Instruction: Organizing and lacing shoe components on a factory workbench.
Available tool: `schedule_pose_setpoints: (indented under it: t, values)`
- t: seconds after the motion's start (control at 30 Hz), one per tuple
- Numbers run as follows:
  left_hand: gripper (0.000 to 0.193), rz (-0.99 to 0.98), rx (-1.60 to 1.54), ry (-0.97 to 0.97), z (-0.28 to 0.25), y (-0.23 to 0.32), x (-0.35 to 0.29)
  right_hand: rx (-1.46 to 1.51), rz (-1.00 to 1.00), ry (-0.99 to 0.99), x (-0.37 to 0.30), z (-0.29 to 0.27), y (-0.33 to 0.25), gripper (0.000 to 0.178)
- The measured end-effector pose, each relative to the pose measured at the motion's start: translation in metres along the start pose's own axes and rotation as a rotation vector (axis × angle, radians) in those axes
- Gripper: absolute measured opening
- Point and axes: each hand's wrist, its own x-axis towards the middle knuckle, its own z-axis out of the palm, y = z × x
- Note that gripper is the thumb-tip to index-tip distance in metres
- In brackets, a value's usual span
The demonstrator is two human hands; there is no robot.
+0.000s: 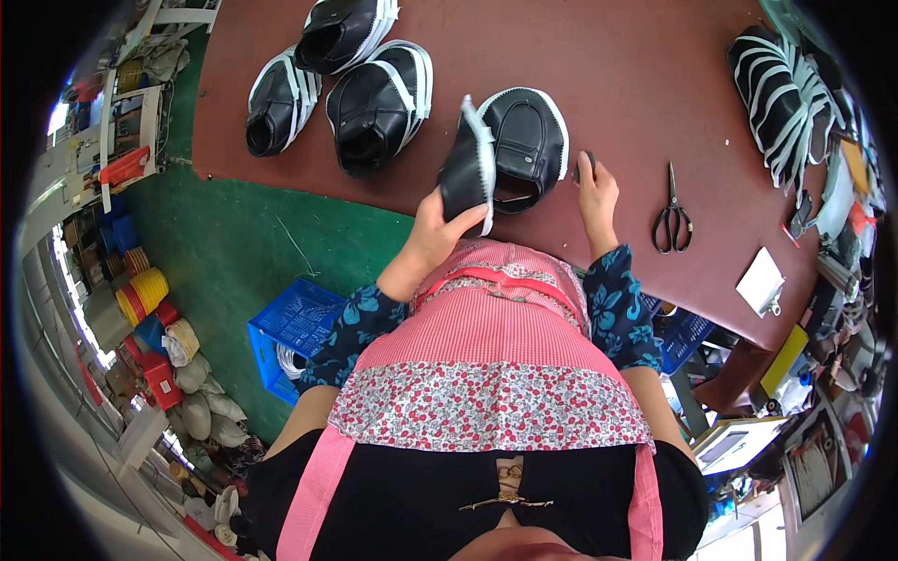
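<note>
My left hand (438,227) grips a black leather shoe upper (465,173) by its near end, fingers and thumb closed round it. The piece is tilted on its side, and its white zigzag edge faces right. Just right of it, a second black shoe upper (529,131) with the same white edging lies face up on the table, partly overlapped by the held one. My right hand (599,194) is beside that second upper, thumb and fingers pinched on a small dark thing (577,171). Its kind is too small to make out.
On the reddish-brown table (617,84), several black uppers (379,107) sit at the far left. Black-handled scissors (673,220) and a small clipped white card (760,281) lie to the right. A bundle of black uppers with white strips (781,112) is far right. A blue crate (297,323) stands below.
</note>
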Motion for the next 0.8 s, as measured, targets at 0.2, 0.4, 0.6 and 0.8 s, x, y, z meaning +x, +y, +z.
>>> schedule_pose_setpoints:
  t: [0.2, 0.4, 0.6, 0.8]
  values:
    - [0.066, -0.205, 0.595, -0.178, 0.008, -0.026, 0.110, -0.686, -0.635, -0.093, 0.073, 0.056, -0.089, 0.047]
    - [0.061, -0.279, 0.744, -0.275, -0.001, -0.089, 0.136, -0.817, -0.468, -0.156, 0.117, 0.067, -0.099, 0.050]
    - [0.049, -0.190, 0.768, -0.483, 0.009, -0.054, 0.137, -0.745, -0.348, -0.061, 0.115, 0.067, -0.103, 0.051]
    - [0.051, -0.015, 1.097, -0.575, 0.001, -0.071, 0.141, -0.859, -0.172, -0.223, 0.125, 0.053, -0.102, 0.050]
